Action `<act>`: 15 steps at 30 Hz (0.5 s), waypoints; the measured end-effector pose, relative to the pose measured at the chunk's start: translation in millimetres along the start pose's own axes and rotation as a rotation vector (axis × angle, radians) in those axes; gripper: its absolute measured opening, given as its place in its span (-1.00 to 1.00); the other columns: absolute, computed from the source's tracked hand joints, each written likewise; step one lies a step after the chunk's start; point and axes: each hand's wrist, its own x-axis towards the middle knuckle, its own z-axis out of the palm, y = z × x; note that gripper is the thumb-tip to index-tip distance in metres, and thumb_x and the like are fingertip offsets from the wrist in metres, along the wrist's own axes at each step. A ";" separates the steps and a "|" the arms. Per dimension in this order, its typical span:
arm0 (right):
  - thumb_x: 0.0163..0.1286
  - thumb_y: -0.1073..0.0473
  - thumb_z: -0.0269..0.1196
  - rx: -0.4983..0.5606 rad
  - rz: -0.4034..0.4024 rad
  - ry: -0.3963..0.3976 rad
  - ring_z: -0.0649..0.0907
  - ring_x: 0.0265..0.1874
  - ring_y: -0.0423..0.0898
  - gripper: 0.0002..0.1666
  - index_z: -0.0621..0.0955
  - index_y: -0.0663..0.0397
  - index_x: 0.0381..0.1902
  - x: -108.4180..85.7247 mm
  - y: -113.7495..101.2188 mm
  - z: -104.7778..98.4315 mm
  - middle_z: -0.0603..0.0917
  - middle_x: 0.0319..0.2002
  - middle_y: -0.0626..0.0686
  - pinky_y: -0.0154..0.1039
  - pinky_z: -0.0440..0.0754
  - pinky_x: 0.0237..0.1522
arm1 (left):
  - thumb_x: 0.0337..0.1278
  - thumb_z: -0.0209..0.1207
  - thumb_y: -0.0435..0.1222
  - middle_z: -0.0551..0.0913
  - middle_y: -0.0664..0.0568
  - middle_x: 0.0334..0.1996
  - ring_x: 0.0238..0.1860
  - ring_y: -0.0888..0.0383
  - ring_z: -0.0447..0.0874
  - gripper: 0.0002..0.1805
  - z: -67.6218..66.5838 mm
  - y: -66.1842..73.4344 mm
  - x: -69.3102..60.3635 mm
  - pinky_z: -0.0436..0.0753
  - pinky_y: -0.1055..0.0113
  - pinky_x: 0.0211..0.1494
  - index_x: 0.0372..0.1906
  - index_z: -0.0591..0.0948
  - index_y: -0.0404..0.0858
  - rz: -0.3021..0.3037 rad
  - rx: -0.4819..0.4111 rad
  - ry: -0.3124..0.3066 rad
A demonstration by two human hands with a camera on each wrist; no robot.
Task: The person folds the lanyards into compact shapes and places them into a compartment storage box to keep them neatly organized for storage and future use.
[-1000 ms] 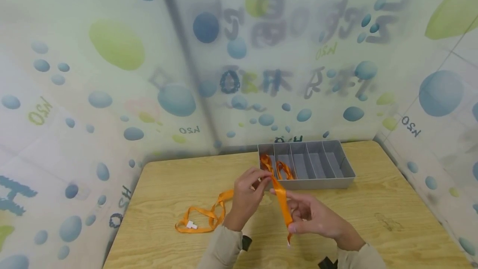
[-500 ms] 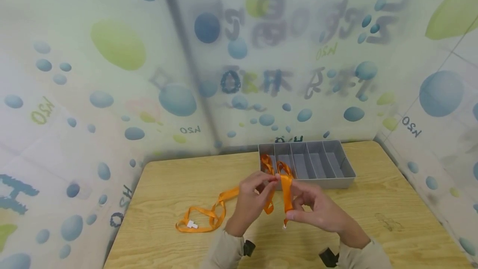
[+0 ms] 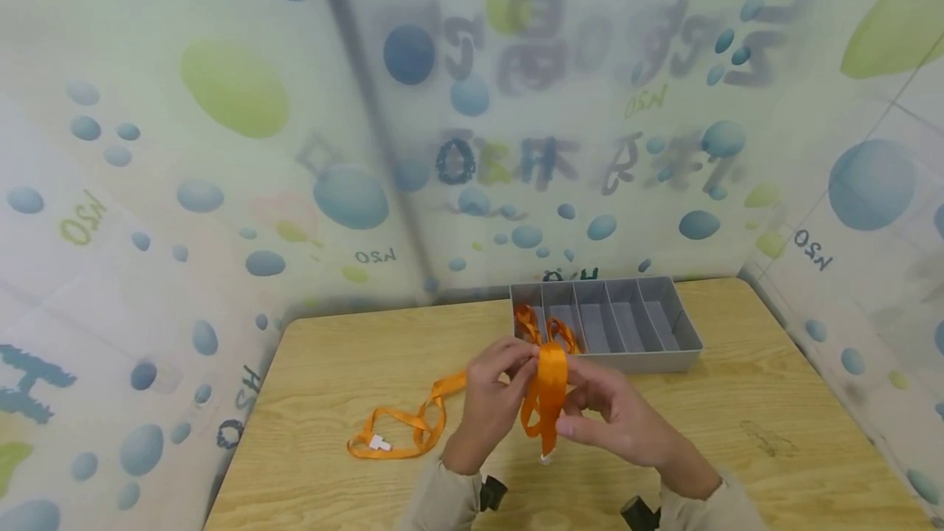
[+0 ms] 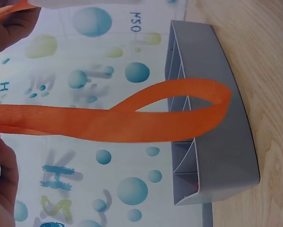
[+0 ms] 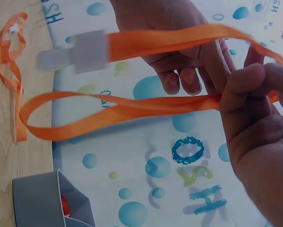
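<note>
Both hands are raised in front of a grey divided box, with an orange lanyard [image 3: 551,383] between them. My left hand [image 3: 496,400] pinches its upper part between thumb and fingers. My right hand [image 3: 627,420] holds the folded strap from the other side, thumb low and index finger near the top. A loop of the lanyard [image 4: 150,125] sticks out towards the box in the left wrist view. In the right wrist view a whitish plastic clip [image 5: 89,52], slightly blurred, hangs at the strap's end. The fingers partly hide the folds.
The grey box [image 3: 612,363] stands at the table's back edge. Orange lanyards [image 3: 563,336] lie in its two leftmost compartments. Another orange lanyard [image 3: 398,453] with a white clip [image 3: 379,442] lies on the wooden table [image 3: 332,375] to the left. Patterned curtain walls surround the table.
The strap's right part has been brought over to the left hand, so the lanyard now hangs in folded loops. The right hand first moved up, then slightly left. Box and table lanyard stayed put.
</note>
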 end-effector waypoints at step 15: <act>0.43 0.51 0.03 0.094 0.028 0.065 0.62 -0.38 -0.07 -0.39 0.20 0.54 0.40 6.1 -7.3 -1.9 0.61 0.14 0.12 -0.21 0.55 -0.49 | 0.39 0.07 -0.51 0.61 -0.23 -0.51 -0.74 0.05 0.46 -0.81 -4.1 15.2 -6.1 0.57 0.31 -0.66 -0.05 0.65 -0.43 -0.322 -0.266 -0.122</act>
